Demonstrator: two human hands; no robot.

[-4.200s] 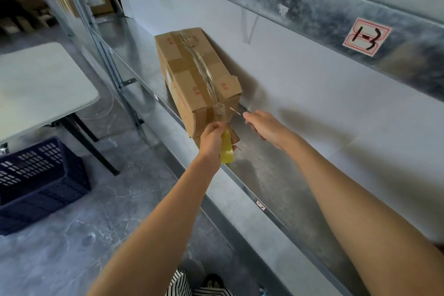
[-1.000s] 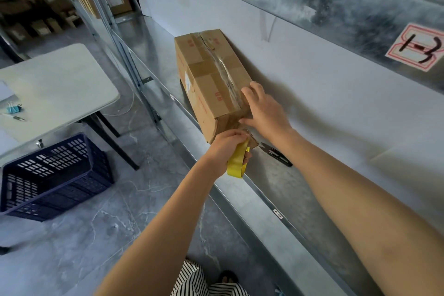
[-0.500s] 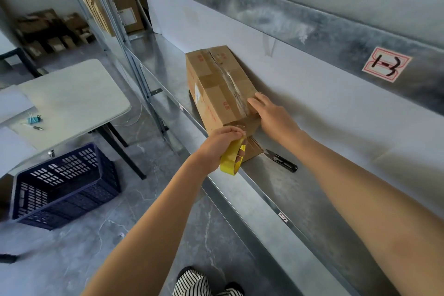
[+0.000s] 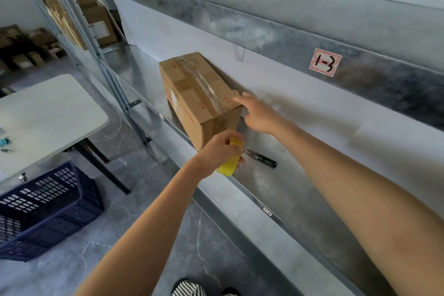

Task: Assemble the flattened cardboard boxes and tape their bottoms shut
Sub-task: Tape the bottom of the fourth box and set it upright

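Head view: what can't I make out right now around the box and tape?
cardboard box: underside and wall-side face, hidden by the box itself; red print too small to read.
yellow tape roll: mostly covered by the left hand gripping it; any tape joining it to the box is unclear.
right hand: motion-blurred; whether its fingers touch the box corner is uncertain.
black snips: too small to tell if blades are open.

Light soft, even, fairly bright, from your left rear by the shadows. Your right hand motion-blurred, throws diffuse shadow on wall. Your left hand and yellow tape roll smeared too. Glare streak along clear tape on box; dull sheen on shelf. Wide lens tilts posts at left edge. Far cartons soft.
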